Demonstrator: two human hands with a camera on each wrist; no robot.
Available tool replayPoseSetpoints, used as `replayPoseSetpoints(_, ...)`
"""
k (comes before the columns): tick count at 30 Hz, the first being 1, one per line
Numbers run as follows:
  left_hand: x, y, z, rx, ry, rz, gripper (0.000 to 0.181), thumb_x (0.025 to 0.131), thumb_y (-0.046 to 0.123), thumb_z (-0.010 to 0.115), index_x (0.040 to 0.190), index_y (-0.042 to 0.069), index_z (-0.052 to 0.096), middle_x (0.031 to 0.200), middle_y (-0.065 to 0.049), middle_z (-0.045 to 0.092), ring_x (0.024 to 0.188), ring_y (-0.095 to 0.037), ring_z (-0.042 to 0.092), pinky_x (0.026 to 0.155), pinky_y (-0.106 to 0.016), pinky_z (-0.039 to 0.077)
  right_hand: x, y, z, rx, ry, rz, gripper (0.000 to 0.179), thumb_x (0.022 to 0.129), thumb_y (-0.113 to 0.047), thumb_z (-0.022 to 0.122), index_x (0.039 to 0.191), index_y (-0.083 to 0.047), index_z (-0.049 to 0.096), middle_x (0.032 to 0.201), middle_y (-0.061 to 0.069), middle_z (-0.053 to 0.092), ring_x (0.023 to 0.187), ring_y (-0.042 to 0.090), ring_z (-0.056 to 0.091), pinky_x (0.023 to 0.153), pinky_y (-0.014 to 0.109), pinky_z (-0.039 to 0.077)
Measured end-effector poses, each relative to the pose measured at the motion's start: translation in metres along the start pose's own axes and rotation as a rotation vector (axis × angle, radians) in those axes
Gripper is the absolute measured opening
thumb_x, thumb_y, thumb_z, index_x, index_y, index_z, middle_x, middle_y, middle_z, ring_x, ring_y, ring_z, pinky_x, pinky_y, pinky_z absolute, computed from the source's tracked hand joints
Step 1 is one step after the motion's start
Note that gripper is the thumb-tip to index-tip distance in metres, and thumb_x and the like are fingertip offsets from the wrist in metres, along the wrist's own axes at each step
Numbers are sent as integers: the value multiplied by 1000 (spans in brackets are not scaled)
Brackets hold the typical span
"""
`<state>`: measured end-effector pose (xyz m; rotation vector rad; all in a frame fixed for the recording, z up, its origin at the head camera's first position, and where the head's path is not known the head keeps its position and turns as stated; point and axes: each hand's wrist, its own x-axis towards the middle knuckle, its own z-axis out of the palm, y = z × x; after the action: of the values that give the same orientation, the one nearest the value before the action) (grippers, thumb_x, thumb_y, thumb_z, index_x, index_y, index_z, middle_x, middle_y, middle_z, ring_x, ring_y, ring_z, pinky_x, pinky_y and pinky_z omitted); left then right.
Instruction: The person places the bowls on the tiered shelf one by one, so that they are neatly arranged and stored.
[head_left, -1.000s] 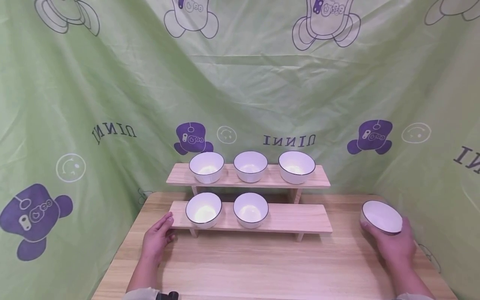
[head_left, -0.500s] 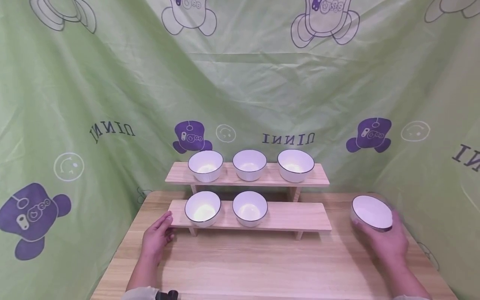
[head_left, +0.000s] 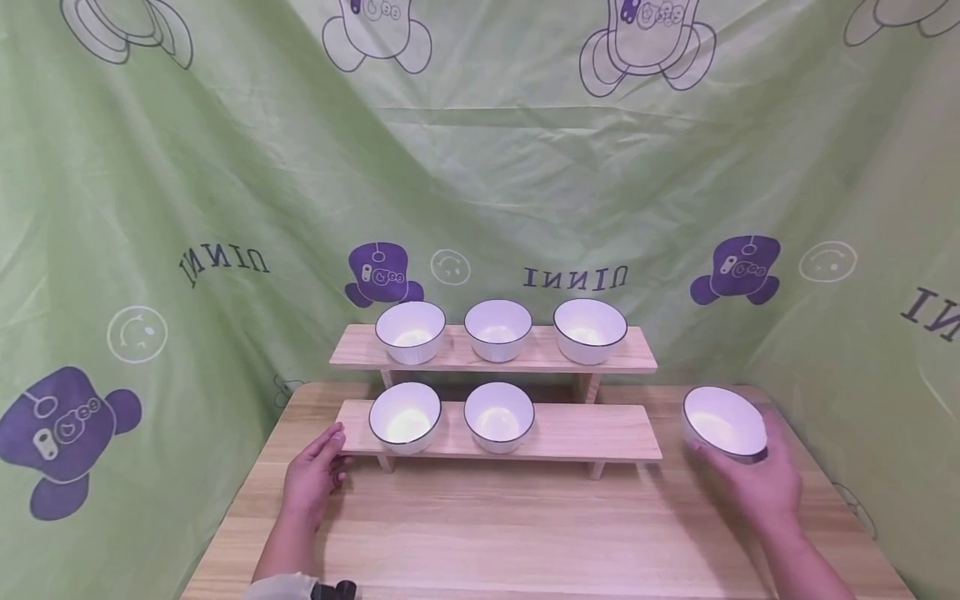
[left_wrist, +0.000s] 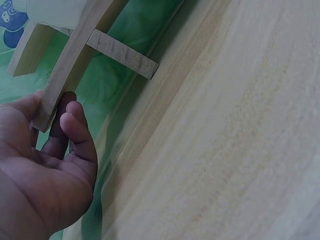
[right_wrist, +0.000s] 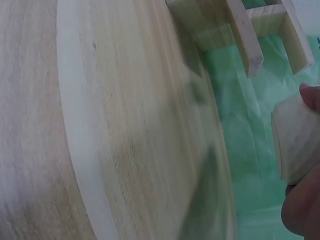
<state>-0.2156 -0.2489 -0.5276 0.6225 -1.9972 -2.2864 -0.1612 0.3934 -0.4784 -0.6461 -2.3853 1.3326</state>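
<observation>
My right hand [head_left: 761, 487] grips a white bowl [head_left: 724, 422] with a dark rim, held tilted off the table to the right of the shelf. In the right wrist view only part of that bowl [right_wrist: 299, 137] shows, between thumb and fingers. At the left end of the lower wooden shelf [head_left: 592, 432], my left hand [head_left: 311, 479] pinches the board's end, thumb on top and fingers below. On that lower board stand two white bowls, a left one [head_left: 405, 419] and a middle one [head_left: 498, 418]; the right part of the board is bare.
The upper shelf board [head_left: 641, 354] carries three like bowls: left [head_left: 410, 333], middle [head_left: 498, 331] and right [head_left: 590, 332]. Both tiers stand on short legs on a wooden table [head_left: 480, 525]. A green printed curtain [head_left: 480, 183] hangs behind and at both sides.
My right hand has moved left with its bowl, closer to the shelf's right end. The left hand stays on the lower board, and the other bowls have not moved.
</observation>
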Motion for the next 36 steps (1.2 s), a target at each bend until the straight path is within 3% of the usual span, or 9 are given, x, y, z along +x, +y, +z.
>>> replayPoseSetpoints(6, -1, 0, -1, -12, -10, -2, 64, 96, 43, 74, 151, 16, 54, 104, 9, 72, 82, -9, 68, 65, -22, 57, -6, -9, 2, 23, -19, 2, 128, 74, -39, 96, 168, -22, 11, 170, 21, 18, 153, 50, 17, 123, 68, 15)
replayPoseSetpoints(16, -2, 0, -2, -2, -8, -1, 62, 96, 44, 74, 150, 19, 56, 107, 7, 69, 80, -10, 68, 62, -21, 55, -16, -20, 8, 36, -78, 6, 131, 74, -41, 96, 168, -26, 6, 171, 19, 8, 155, 49, 10, 122, 70, 13)
replayPoseSetpoints(23, -2, 1, -1, 16, -5, -28, 67, 94, 49, 75, 151, 21, 54, 111, 5, 59, 80, -9, 65, 61, -19, 54, -25, -28, 17, 55, -91, -23, 132, 71, -37, 98, 168, -23, 9, 170, 21, 13, 154, 49, 14, 122, 69, 14)
replayPoseSetpoints(36, -3, 0, -1, 32, 9, -7, 66, 95, 47, 75, 150, 18, 56, 103, 8, 69, 86, -10, 65, 60, -20, 55, -37, -39, 42, 90, -138, -67, 135, 66, -30, 101, 168, -20, 14, 166, 28, 24, 148, 50, 31, 123, 59, 24)
